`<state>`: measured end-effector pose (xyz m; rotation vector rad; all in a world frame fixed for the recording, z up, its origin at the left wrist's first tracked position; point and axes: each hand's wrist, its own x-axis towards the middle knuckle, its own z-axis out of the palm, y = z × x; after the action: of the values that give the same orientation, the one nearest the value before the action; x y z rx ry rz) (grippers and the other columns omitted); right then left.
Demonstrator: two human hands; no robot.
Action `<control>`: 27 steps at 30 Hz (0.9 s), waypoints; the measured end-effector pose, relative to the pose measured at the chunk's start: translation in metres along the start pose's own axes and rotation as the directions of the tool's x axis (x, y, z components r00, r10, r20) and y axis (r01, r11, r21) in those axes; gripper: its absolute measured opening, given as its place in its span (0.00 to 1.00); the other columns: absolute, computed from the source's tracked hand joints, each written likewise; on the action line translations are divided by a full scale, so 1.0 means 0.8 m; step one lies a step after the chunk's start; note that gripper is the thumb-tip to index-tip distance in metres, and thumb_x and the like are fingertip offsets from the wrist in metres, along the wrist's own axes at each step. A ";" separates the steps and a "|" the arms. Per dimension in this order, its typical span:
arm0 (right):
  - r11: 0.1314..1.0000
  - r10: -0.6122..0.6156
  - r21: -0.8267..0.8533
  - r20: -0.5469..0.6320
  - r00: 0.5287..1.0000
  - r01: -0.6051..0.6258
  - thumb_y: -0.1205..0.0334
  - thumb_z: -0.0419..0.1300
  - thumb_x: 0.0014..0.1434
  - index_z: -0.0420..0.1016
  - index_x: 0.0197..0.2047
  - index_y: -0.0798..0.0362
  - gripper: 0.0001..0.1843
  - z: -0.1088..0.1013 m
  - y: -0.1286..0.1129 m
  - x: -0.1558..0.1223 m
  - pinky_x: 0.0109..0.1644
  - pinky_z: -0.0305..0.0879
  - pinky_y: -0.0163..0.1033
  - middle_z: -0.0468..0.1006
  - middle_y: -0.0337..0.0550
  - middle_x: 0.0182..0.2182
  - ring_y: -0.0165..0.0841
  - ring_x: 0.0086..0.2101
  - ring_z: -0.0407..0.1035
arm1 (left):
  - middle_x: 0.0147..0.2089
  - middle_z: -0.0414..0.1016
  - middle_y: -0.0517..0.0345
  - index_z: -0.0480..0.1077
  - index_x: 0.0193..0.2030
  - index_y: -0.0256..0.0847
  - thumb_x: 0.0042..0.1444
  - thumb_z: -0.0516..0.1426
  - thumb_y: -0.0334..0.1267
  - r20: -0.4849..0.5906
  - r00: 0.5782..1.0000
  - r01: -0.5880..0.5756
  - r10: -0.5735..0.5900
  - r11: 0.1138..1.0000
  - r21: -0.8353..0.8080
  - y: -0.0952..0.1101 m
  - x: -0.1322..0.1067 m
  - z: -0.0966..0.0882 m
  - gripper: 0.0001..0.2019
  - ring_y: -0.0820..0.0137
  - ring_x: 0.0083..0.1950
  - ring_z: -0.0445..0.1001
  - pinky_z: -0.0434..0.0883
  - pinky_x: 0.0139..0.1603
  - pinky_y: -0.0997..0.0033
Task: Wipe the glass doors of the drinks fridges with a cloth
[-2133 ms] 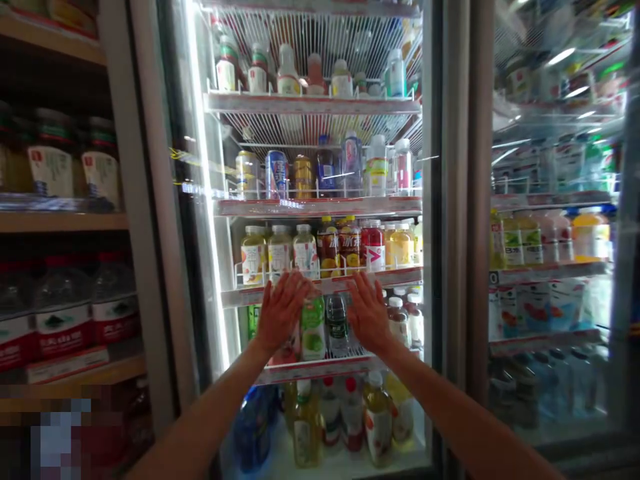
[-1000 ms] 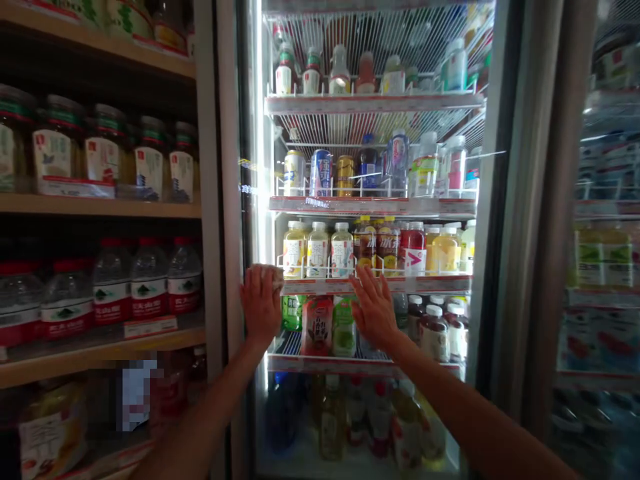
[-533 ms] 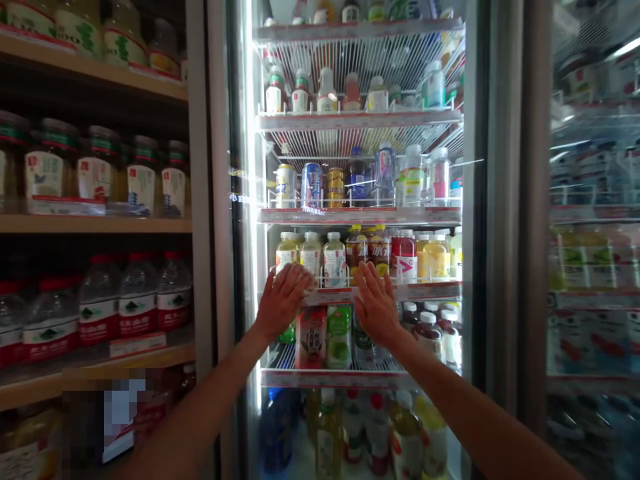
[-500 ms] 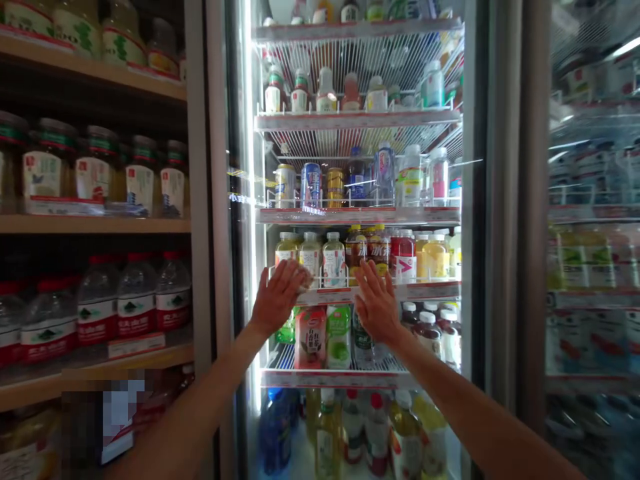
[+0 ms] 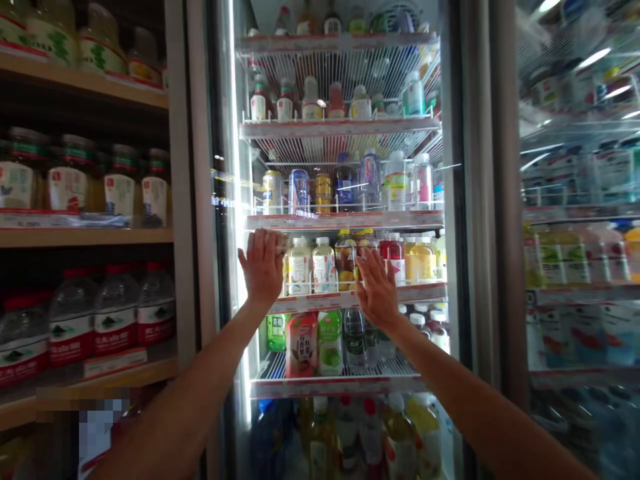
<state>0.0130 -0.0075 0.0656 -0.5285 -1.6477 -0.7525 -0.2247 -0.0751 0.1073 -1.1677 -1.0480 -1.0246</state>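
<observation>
My left hand [image 5: 263, 267] is raised with its fingers stretched upward, in front of the left part of a lit drinks fridge. A pale blurred patch beside its fingertips could be a reflection or something thin; I cannot tell. My right hand [image 5: 377, 287] is spread out in front of the fridge's middle, covering parts of the brown tea bottles [image 5: 345, 257]. Both palms face the glass door [image 5: 325, 150], which shows reflections; whether they touch it is unclear. Between the hands stand clear white-capped bottles [image 5: 323, 267]. Below are a red bottle [image 5: 301, 343] and a green bottle [image 5: 330, 343].
Wire shelves [image 5: 340, 127] inside the fridge carry cans and bottles. To the left, wooden shelves [image 5: 85, 237] hold juice bottles and red-capped water bottles [image 5: 115, 310]. Another glass-fronted fridge [image 5: 580, 293] stands right, beyond a metal frame [image 5: 503, 200].
My left hand has moved up and slightly left. Against the shelves, my right hand has shifted a little right and up. The whole view has swung slightly to the right.
</observation>
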 end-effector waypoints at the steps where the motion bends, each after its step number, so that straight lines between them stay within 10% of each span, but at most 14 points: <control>1: 1.000 0.008 -0.004 -0.007 1.000 -0.008 0.63 0.45 0.62 0.38 0.68 0.48 0.33 0.001 0.001 0.003 0.66 0.41 0.54 0.50 0.44 0.65 0.37 0.65 0.41 | 0.66 0.53 0.44 0.52 0.64 0.40 0.62 0.46 0.39 0.012 0.999 -0.035 0.035 0.999 -0.018 0.004 0.003 0.002 0.24 0.61 0.70 0.44 0.42 0.66 0.49; 4: 1.000 -0.002 -0.012 -0.029 1.000 0.001 0.63 0.45 0.62 0.42 0.67 0.50 0.31 0.005 0.000 0.016 0.65 0.41 0.54 0.52 0.46 0.65 0.37 0.65 0.41 | 0.65 0.58 0.52 0.56 0.63 0.45 0.62 0.46 0.38 0.159 0.908 -0.369 0.387 0.920 -0.131 0.014 0.012 0.005 0.22 0.65 0.69 0.45 0.41 0.67 0.54; 6: 1.000 -0.022 -0.019 -0.036 0.999 0.021 0.64 0.45 0.62 0.44 0.66 0.51 0.30 0.005 0.000 0.025 0.66 0.41 0.54 0.53 0.47 0.64 0.37 0.65 0.41 | 0.64 0.59 0.54 0.57 0.62 0.46 0.62 0.46 0.39 0.207 0.885 -0.393 0.417 0.908 -0.148 0.009 0.025 0.005 0.21 0.66 0.68 0.48 0.40 0.68 0.54; 9: 0.999 -0.011 -0.041 -0.048 0.999 0.009 0.63 0.45 0.61 0.48 0.65 0.52 0.29 0.002 0.002 0.034 0.66 0.40 0.53 0.54 0.47 0.64 0.37 0.65 0.41 | 0.66 0.54 0.46 0.56 0.63 0.41 0.62 0.44 0.41 0.115 0.993 0.025 -0.021 0.999 -0.037 -0.011 0.053 0.004 0.23 0.59 0.68 0.49 0.41 0.66 0.46; 12: 0.998 0.009 -0.055 -0.053 0.999 -0.012 0.63 0.45 0.61 0.48 0.65 0.51 0.29 -0.001 0.009 0.036 0.66 0.40 0.53 0.54 0.46 0.64 0.36 0.65 0.41 | 0.66 0.52 0.42 0.56 0.63 0.37 0.61 0.44 0.42 0.035 0.961 0.275 -0.275 0.961 -0.010 -0.016 0.073 0.004 0.24 0.54 0.68 0.47 0.45 0.64 0.43; 14: 0.998 -0.001 -0.056 -0.051 0.999 -0.002 0.63 0.45 0.61 0.46 0.66 0.51 0.30 -0.004 0.014 0.035 0.66 0.40 0.53 0.53 0.46 0.64 0.36 0.65 0.42 | 0.66 0.55 0.47 0.59 0.61 0.40 0.61 0.44 0.41 0.124 0.990 0.080 -0.072 0.995 -0.059 -0.007 0.078 0.006 0.22 0.58 0.68 0.47 0.46 0.66 0.48; 17: 0.998 -0.004 -0.060 -0.053 0.999 0.001 0.63 0.45 0.61 0.44 0.67 0.50 0.31 -0.009 0.024 0.037 0.66 0.39 0.53 0.52 0.46 0.65 0.36 0.65 0.42 | 0.65 0.58 0.55 0.61 0.59 0.46 0.62 0.45 0.40 0.225 0.926 -0.268 0.303 0.948 -0.173 0.012 0.081 0.011 0.20 0.64 0.68 0.49 0.45 0.67 0.54; 21: 0.997 0.025 -0.076 -0.072 0.997 -0.030 0.63 0.45 0.62 0.43 0.67 0.49 0.30 -0.018 0.041 0.038 0.66 0.42 0.53 0.52 0.46 0.65 0.37 0.65 0.41 | 0.67 0.53 0.48 0.57 0.62 0.42 0.62 0.44 0.41 0.077 0.996 -0.034 0.042 0.994 -0.103 0.034 0.089 0.023 0.22 0.59 0.69 0.46 0.45 0.66 0.47; 23: 0.995 0.028 -0.093 -0.079 0.996 -0.035 0.63 0.45 0.62 0.44 0.67 0.50 0.30 -0.023 0.049 0.037 0.65 0.42 0.53 0.53 0.47 0.64 0.37 0.64 0.42 | 0.66 0.54 0.50 0.57 0.62 0.43 0.62 0.45 0.40 0.093 0.989 -0.108 0.118 0.988 -0.113 0.052 0.087 0.028 0.22 0.60 0.69 0.46 0.46 0.66 0.49; 27: 0.991 0.018 -0.134 -0.085 0.996 -0.029 0.63 0.44 0.63 0.46 0.66 0.52 0.28 -0.032 0.069 0.028 0.65 0.42 0.53 0.56 0.49 0.63 0.37 0.64 0.42 | 0.65 0.57 0.58 0.59 0.60 0.48 0.61 0.47 0.38 0.194 0.831 -0.484 0.521 0.850 -0.209 0.093 0.084 0.035 0.20 0.64 0.69 0.47 0.45 0.67 0.55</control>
<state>0.0643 0.0105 0.1007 -0.6031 -1.5179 -0.8621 -0.1412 -0.0441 0.1606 -1.6225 -0.7844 -0.5515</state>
